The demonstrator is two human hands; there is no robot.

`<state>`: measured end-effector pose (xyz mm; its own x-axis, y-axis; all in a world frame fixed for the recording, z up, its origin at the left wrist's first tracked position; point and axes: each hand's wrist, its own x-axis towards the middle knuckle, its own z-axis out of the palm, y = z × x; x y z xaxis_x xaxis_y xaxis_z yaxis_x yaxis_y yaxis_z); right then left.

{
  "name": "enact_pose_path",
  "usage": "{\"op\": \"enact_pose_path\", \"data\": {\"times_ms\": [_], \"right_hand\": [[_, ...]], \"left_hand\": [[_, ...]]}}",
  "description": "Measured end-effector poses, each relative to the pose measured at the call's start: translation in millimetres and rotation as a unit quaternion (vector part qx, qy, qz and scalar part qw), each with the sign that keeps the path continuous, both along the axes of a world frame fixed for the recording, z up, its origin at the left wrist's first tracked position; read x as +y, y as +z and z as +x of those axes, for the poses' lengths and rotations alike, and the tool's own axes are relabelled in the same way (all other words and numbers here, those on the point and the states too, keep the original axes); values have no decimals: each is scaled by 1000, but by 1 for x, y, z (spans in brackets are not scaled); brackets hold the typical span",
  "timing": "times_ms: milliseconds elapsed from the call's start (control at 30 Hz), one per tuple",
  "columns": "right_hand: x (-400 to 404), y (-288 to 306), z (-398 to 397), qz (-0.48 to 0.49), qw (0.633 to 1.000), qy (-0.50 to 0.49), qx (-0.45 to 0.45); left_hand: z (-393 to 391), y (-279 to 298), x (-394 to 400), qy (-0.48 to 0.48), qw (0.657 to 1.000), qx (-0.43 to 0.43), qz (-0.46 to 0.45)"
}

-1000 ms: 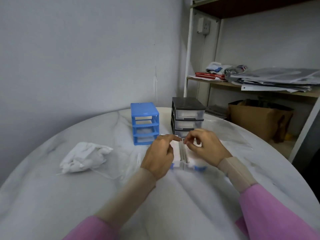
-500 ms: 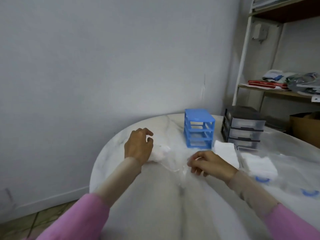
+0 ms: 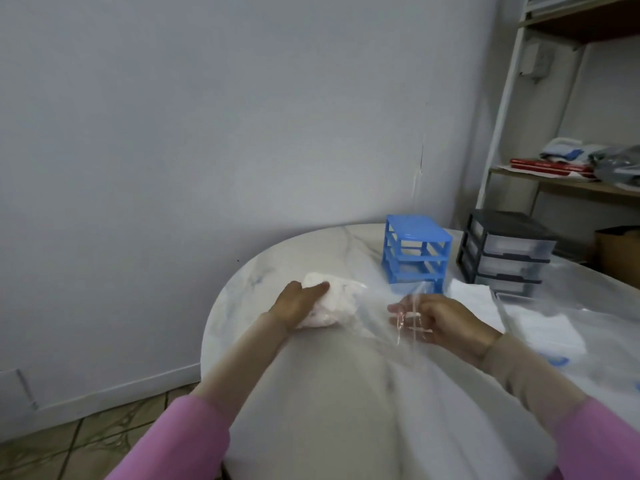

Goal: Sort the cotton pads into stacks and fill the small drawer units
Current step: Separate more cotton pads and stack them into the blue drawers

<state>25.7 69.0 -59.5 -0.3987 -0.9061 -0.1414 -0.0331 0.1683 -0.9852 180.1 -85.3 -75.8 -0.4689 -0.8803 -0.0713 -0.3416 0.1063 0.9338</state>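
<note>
Head view, single frame. Left hand (image 3: pixel 296 304), at centre-left of the frame, gripped a crumpled white bundle of cotton pads in clear plastic wrap (image 3: pixel 330 304), fingers curled over its top and near side, bundle resting on the white marble-patterned round table (image 3: pixel 311 393). Right hand (image 3: pixel 441 322), just right of centre, pinched a sheet of thin transparent plastic film (image 3: pixel 405 306) that ran between the two hands; fingers loosely curled round the film.

Flat white square cotton pads (image 3: pixel 540 327) lay in low piles at the right of the frame, just beyond the right wrist. Behind them stood a small blue plastic three-tier drawer frame (image 3: pixel 415 259), its slots apparently empty of drawers, and to its right a small dark grey unit with translucent drawers (image 3: pixel 507 254). A metal shelving rack (image 3: pixel 502 109) occupied the upper right.

Judgement: step in hand was unwrapping a fresh bundle of pads. Drawer filling not complete. Next move would call for peeling the film clear while the left hand steadied the bundle, without scattering pads.
</note>
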Motion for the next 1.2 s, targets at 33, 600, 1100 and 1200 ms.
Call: {"op": "enact_pose_path", "data": {"times_ms": [33, 600, 1100, 1200], "right_hand": [[3, 1, -2, -7, 1000, 13, 15], [53, -12, -42, -106, 994, 38, -5], [58, -25, -48, -129, 987, 96, 23], [54, -27, -50, -141, 987, 49, 56]], "left_hand": [[0, 2, 2, -2, 999, 29, 22], [-24, 14, 38, -34, 990, 78, -116], [-34, 4, 56, -77, 964, 133, -218], [-36, 4, 57, -115, 964, 166, -171]]}}
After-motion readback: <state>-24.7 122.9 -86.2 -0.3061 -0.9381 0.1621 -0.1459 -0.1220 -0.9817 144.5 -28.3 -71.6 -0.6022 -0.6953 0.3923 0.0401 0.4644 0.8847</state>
